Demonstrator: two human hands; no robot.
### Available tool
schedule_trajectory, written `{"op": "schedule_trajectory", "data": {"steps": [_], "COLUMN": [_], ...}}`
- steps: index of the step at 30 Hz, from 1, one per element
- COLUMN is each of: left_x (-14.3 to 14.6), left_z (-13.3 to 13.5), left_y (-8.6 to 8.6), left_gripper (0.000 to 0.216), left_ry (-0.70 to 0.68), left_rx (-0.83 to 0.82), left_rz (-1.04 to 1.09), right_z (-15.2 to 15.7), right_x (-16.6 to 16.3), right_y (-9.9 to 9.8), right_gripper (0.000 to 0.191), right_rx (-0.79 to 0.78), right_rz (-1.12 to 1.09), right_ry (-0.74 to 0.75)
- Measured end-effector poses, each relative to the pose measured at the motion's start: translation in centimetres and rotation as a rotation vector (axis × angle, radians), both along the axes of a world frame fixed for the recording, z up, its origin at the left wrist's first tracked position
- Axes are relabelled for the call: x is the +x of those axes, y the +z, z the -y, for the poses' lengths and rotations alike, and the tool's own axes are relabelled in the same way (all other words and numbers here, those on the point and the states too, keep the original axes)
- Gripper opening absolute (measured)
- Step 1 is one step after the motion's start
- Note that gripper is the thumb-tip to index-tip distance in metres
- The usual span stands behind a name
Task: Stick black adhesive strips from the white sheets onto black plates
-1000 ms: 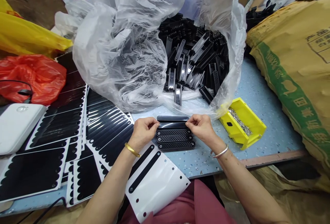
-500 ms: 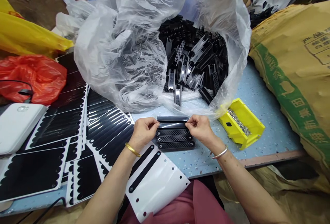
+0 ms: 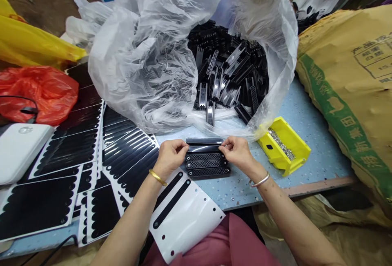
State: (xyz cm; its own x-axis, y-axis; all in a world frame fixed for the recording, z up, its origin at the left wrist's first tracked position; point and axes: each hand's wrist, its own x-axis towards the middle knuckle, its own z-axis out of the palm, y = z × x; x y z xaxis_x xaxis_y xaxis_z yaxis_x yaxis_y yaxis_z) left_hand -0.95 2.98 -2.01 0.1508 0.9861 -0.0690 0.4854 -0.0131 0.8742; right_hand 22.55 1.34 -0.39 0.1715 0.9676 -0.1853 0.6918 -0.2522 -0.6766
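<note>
My left hand [image 3: 170,156] and my right hand [image 3: 238,152] each pinch one end of a long black strip [image 3: 203,148] that lies across a black grille part. It is second in a short row of black oblong parts [image 3: 205,164] on the blue table [image 3: 309,131]; the two nearer ones show mesh faces, the farthest has a smooth black top. A white backing sheet [image 3: 186,217] with two black strips left on it hangs over the table edge under my left forearm.
A big clear plastic bag [image 3: 147,62] full of black parts [image 3: 228,74] stands behind the row. A yellow bin [image 3: 283,145] of small metal pieces sits right, a tan sack [image 3: 352,94] beyond. Sheets of black strips [image 3: 70,151], a white device and red and yellow bags lie left.
Both hands stay pinched on the strip's ends with barely any shift. The view has drifted slightly.
</note>
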Motion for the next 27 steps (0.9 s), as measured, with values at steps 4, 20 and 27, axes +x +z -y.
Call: {"op": "schedule_trajectory", "data": {"steps": [4,20,27], "left_x": [0.0,0.1,0.3], "left_z": [0.0,0.5,0.5], "left_y": [0.0,0.6,0.6], "left_gripper": [0.021,0.022,0.024], "left_ry": [-0.011,-0.002,-0.027], "left_rx": [0.007,0.082,0.099], "left_rz": [-0.009,-0.079,-0.122], "right_z": [-0.1,1.0,0.6], "right_x": [0.3,1.2,-0.9], "right_y": [0.1,-1.1,-1.5], "right_gripper": [0.013,0.042,0.044], "right_rx": [0.030,0.101,0.155], "right_rz": [0.050,-0.109,0.306], "right_ry": [-0.043,-0.033,0.046]}}
